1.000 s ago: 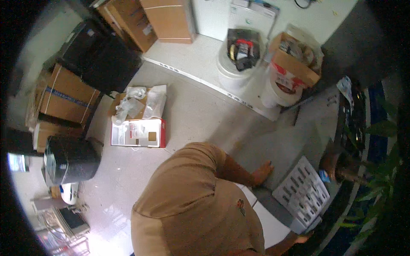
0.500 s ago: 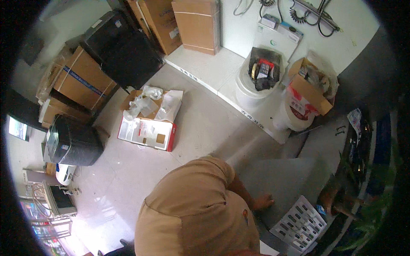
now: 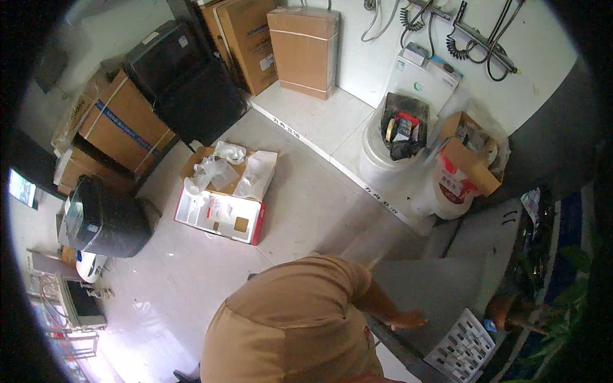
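Note:
My left arm in a tan sleeve (image 3: pixel 300 313) fills the lower middle, its bare forearm reaching right. My left hand (image 3: pixel 408 318) is over the grey surface (image 3: pixel 440 281), fingers stretched out and the thumb a little apart. It seems to hold nothing; whether it touches the surface I cannot tell. Nearest to it is a white slotted plastic rack or basket (image 3: pixel 461 348) with rows of dark openings, at the lower right. Beyond that stands a brown pot (image 3: pixel 507 309) with a green plant (image 3: pixel 568 319). My right hand is out of sight.
On the floor lies an open carton (image 3: pixel 220 220) with clear plastic packing. White buckets (image 3: pixel 377 156) and a torn carton (image 3: pixel 472 163) stand along the low step (image 3: pixel 313 150). Cardboard boxes (image 3: pixel 303 54), a black cabinet (image 3: pixel 198 96) and a black bin (image 3: pixel 115 220) line the far and left sides.
My left hand has shifted slightly right, its fingers straighter than before. The whole view has tilted a little, so the room's things sit slightly lower in the picture.

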`<action>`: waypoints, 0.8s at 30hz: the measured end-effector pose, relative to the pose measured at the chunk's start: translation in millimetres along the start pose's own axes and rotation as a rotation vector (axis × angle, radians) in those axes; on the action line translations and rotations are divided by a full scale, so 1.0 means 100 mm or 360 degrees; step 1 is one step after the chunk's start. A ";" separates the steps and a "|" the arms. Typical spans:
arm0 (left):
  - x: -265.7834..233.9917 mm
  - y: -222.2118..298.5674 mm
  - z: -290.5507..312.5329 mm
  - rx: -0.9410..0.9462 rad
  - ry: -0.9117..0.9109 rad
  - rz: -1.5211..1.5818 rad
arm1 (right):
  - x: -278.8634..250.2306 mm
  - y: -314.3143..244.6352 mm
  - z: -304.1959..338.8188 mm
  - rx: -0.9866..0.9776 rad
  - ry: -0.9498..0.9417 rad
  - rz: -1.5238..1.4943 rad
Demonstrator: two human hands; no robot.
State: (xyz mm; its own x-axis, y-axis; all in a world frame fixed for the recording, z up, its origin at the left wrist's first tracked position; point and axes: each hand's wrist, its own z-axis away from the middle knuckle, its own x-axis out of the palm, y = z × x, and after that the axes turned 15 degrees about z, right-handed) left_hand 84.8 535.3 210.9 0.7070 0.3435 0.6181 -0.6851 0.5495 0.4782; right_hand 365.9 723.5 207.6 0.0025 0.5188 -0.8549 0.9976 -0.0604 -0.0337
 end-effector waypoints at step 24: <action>-0.38 -0.66 -0.65 0.0600 -0.0034 -0.0459 | -0.06 2.05 0.34 0.0467 -0.0197 0.0284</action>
State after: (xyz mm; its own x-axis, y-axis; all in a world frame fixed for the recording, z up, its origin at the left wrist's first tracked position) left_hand 114.6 535.4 115.0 0.8765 0.1997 0.4379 -0.4803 0.3039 0.8228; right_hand 567.6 679.6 188.2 0.1482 0.3718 -0.9164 0.9199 -0.3919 -0.0102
